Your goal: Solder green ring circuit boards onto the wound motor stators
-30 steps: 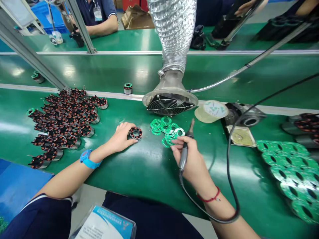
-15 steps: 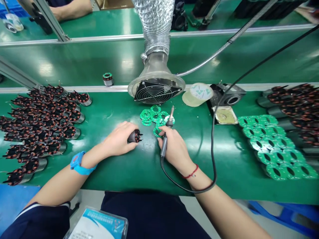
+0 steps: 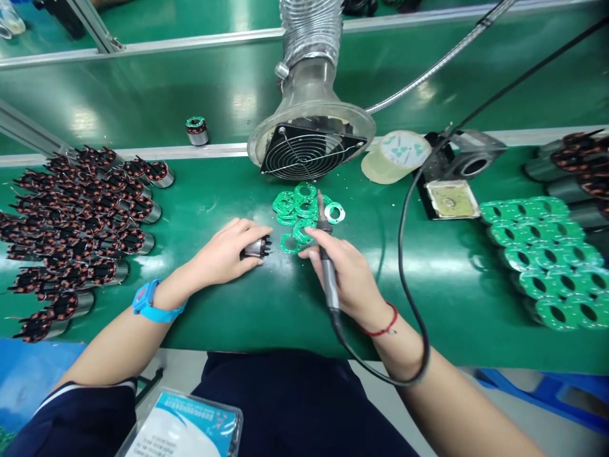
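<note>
Head view looks down on a green bench [image 3: 266, 317] where both forearms reach forward from the lower corners, wrists resting low over the surface. The left hand [image 3: 223, 254], palm down with a blue watch [image 3: 147, 301] at the wrist, curls its fingers over a small wound stator [image 3: 257, 246] lying on its side on the bench, thumb and fingertips closed around it. Just beside it, the right hand [image 3: 347, 276] is wrapped around the handle of a soldering iron [image 3: 326, 254], whose tip points away over a loose heap of green ring boards [image 3: 299, 209]; the fingertips touch the nearest ring. The two hands sit close together but apart. A fume extractor fan [image 3: 307, 152] stands behind the rings, and a crowd of stators [image 3: 80, 222] lies at the left.
</note>
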A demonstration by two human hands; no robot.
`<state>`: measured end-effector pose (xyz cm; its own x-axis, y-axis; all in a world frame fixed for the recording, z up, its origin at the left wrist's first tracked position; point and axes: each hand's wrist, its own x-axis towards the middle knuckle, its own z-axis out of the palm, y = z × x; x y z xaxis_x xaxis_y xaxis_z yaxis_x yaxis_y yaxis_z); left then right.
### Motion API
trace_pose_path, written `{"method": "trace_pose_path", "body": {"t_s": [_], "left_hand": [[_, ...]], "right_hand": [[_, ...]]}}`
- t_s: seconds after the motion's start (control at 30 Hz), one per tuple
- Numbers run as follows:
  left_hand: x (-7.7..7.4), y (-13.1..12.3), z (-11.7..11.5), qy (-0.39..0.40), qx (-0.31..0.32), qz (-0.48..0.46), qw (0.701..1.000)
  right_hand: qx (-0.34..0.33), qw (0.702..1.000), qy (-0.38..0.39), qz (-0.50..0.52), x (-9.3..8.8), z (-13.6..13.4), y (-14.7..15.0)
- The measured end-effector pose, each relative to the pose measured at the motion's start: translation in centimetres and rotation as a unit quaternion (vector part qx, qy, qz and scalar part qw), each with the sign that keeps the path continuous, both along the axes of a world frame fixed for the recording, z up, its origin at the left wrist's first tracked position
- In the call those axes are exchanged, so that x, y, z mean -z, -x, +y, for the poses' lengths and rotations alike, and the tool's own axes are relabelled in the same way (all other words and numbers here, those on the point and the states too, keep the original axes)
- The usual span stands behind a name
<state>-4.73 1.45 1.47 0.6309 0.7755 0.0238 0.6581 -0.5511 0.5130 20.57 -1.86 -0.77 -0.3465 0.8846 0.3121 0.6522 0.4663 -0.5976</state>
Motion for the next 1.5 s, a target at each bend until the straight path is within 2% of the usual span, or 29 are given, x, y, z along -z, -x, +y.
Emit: {"method": "trace_pose_path", "body": {"t_s": [0.17, 0.37, 0.47, 0.83, 1.17, 1.5], "left_hand": [[1.3, -0.8, -0.3, -0.039, 0.023, -0.062, 0.997], [1.9, -1.7, -0.3, -0.12, 0.066, -0.061, 0.989], [2.0, -1.8, -0.3, -0.128, 0.08, -0.063, 0.987], [2.2, -1.5, -0.1, -0.123, 0.077, -0.047, 0.988], [2.0, -1.4, 0.0, -0.117, 0.059, -0.025, 0.991], [2.1, -1.4, -0.1, -0.108, 0.052, -0.059, 0.991]], "right_hand": [[0.084, 0.989, -0.009, 0.117, -0.8, -2.2, -1.5], [0.129, 0.976, 0.03, 0.171, 0.6, -4.2, -2.3], [0.139, 0.972, 0.06, 0.179, 0.9, -4.4, -2.4], [0.111, 0.966, 0.127, 0.196, 0.6, -3.3, -1.9], [0.098, 0.971, 0.135, 0.173, 0.2, -2.9, -1.6], [0.061, 0.976, 0.119, 0.175, 0.2, -2.3, -1.7]]}}
